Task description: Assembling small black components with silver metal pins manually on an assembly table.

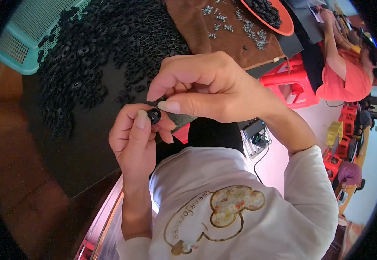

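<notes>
My left hand (133, 134) pinches a small round black part (154, 115) between thumb and fingers, close above the table's near edge. My right hand (206, 89) is curled just above it, thumb and forefinger tips touching the same black part. What the right fingertips press in is hidden. Both hands are held over a black mat (80, 143) in front of my chest.
A big heap of small black parts (106, 47) covers the mat beside a teal mesh basket (28, 34). A brown cloth (232, 39) carries several small metal springs (251, 32). An orange tray (281, 21) holds more black parts. Red stools (292, 84) and a seated person (347, 69) lie to the right.
</notes>
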`<state>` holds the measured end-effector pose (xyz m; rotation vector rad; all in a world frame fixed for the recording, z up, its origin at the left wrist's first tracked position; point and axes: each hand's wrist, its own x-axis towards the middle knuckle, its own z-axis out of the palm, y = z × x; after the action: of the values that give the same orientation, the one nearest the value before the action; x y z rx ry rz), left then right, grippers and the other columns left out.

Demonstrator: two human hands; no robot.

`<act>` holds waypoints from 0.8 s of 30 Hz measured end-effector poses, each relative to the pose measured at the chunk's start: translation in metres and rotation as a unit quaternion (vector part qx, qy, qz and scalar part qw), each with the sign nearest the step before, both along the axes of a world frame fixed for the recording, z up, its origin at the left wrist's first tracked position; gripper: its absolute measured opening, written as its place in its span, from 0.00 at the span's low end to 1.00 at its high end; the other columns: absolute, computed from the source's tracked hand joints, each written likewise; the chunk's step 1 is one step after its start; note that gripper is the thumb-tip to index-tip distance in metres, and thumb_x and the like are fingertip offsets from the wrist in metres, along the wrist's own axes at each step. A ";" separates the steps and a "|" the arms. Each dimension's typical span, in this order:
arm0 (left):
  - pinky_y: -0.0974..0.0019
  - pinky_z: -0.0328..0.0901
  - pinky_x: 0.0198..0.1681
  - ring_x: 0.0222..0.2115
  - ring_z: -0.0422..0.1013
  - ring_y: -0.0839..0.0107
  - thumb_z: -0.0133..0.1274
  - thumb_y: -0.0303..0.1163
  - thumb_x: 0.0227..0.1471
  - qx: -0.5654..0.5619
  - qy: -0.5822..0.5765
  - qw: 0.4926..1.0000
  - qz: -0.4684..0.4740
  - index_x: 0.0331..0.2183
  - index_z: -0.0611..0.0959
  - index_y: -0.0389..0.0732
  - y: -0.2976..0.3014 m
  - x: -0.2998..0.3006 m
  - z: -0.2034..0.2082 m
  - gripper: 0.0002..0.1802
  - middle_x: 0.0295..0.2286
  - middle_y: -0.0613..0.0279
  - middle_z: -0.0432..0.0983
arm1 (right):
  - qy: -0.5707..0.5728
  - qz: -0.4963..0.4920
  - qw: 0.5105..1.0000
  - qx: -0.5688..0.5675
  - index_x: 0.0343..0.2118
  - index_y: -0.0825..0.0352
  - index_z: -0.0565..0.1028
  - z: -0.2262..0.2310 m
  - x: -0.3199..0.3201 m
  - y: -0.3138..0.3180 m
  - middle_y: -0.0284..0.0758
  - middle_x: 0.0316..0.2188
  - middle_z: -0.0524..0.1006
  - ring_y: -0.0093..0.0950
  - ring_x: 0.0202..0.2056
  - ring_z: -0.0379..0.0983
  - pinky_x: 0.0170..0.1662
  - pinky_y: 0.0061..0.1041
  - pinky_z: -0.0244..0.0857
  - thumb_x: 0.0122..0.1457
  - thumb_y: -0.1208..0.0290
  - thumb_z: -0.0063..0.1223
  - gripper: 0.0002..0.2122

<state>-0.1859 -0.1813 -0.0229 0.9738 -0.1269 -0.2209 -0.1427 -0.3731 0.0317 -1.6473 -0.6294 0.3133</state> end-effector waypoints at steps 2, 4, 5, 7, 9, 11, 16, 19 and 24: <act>0.73 0.65 0.25 0.22 0.69 0.74 0.43 0.33 0.62 -0.001 0.004 1.000 0.001 0.37 0.74 0.31 -0.001 0.000 0.000 0.13 0.27 0.53 0.77 | 0.009 0.003 1.000 0.018 0.38 0.73 0.76 -0.005 0.000 0.001 0.33 0.31 0.74 0.20 0.30 0.71 0.31 0.19 0.63 0.58 0.78 0.54 0.06; 0.73 0.65 0.24 0.22 0.69 0.75 0.43 0.33 0.62 0.007 0.014 1.000 -0.001 0.36 0.74 0.32 0.000 0.000 0.002 0.13 0.26 0.55 0.77 | -0.032 0.002 0.997 0.073 0.33 0.73 0.74 -0.011 0.001 0.006 0.37 0.26 0.75 0.25 0.26 0.75 0.29 0.24 0.66 0.56 0.78 0.51 0.04; 0.73 0.65 0.24 0.22 0.69 0.75 0.43 0.33 0.62 0.007 0.015 1.000 0.003 0.36 0.74 0.32 0.000 0.000 0.002 0.13 0.26 0.55 0.77 | -0.031 0.005 0.997 0.073 0.33 0.73 0.74 -0.011 0.001 0.006 0.37 0.26 0.75 0.25 0.26 0.75 0.29 0.24 0.66 0.56 0.78 0.51 0.04; 0.74 0.65 0.24 0.22 0.69 0.77 0.43 0.33 0.62 0.008 0.006 1.000 -0.008 0.36 0.74 0.32 0.001 0.000 0.001 0.12 0.26 0.56 0.77 | -0.113 -0.017 0.993 0.016 0.34 0.73 0.74 -0.010 0.003 0.004 0.38 0.26 0.74 0.29 0.28 0.76 0.31 0.26 0.67 0.54 0.79 0.53 0.05; 0.74 0.65 0.24 0.21 0.69 0.77 0.43 0.33 0.62 0.010 0.011 1.000 -0.004 0.36 0.74 0.32 0.001 0.000 0.002 0.12 0.26 0.56 0.77 | -0.124 -0.020 0.992 0.010 0.34 0.72 0.74 -0.008 0.001 0.006 0.39 0.26 0.74 0.32 0.28 0.75 0.31 0.28 0.67 0.54 0.79 0.53 0.05; 0.74 0.64 0.24 0.21 0.68 0.78 0.43 0.33 0.62 0.012 0.017 1.000 -0.001 0.36 0.74 0.32 0.001 0.000 0.003 0.12 0.25 0.56 0.77 | -0.136 -0.024 0.990 0.002 0.33 0.72 0.75 -0.009 0.000 0.007 0.40 0.26 0.74 0.35 0.28 0.75 0.32 0.30 0.67 0.53 0.79 0.53 0.05; 0.76 0.64 0.24 0.21 0.68 0.78 0.43 0.34 0.63 -0.004 0.023 1.000 -0.009 0.36 0.74 0.33 0.000 0.002 0.004 0.12 0.25 0.57 0.77 | -0.225 -0.059 0.973 -0.005 0.33 0.71 0.75 -0.012 -0.006 0.011 0.42 0.24 0.72 0.41 0.28 0.72 0.31 0.32 0.66 0.53 0.79 0.53 0.05; 0.76 0.63 0.24 0.20 0.68 0.78 0.42 0.33 0.63 0.001 0.023 1.000 -0.012 0.36 0.74 0.33 0.001 0.002 0.002 0.12 0.25 0.57 0.77 | -0.208 -0.047 0.977 -0.005 0.34 0.72 0.74 -0.012 -0.003 0.009 0.39 0.24 0.74 0.34 0.26 0.73 0.30 0.30 0.67 0.54 0.78 0.53 0.06; 0.76 0.63 0.24 0.20 0.68 0.78 0.43 0.33 0.63 -0.011 0.030 0.999 -0.009 0.36 0.74 0.33 0.002 0.002 0.001 0.12 0.25 0.57 0.77 | 0.073 -0.067 0.994 0.049 0.34 0.72 0.74 0.003 -0.011 0.008 0.31 0.25 0.75 0.18 0.25 0.70 0.29 0.20 0.65 0.56 0.79 0.53 0.04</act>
<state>-0.1840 -0.1789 -0.0220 0.9436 -0.0827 -0.2642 -0.1532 -0.3655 0.0349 -1.5483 -0.4155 0.2979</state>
